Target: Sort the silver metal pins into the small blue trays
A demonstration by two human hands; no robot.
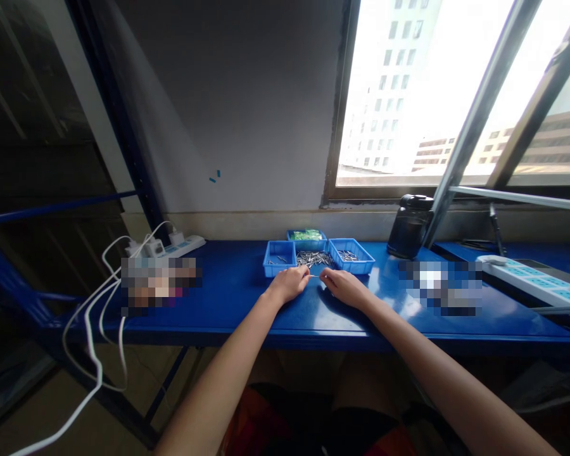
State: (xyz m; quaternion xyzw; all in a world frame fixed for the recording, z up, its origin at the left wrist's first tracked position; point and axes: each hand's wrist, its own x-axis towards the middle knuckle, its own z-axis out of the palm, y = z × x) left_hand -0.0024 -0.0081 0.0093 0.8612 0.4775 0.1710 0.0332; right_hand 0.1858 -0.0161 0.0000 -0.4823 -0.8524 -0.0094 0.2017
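My left hand [291,284] and my right hand [346,287] face each other just above the front of the blue table. The fingers of both are closed in a pinch. A thin, light-coloured metal piece [315,276] spans the small gap between the fingertips; its exact kind is too small to make out. Right behind the hands lies a pile of small, slender metal parts [315,258]. To its left stands a blue plastic tray [280,270] with a few parts inside, and to its right another blue tray [363,266] holds more of them.
A third blue tray [292,243] with green packets [306,235] stands behind the pile. On the blue table [237,297], a dark jug [409,228] stands right. Power strips lie at the left [190,244] and right [532,276]; white cables [89,342] hang off the left side.
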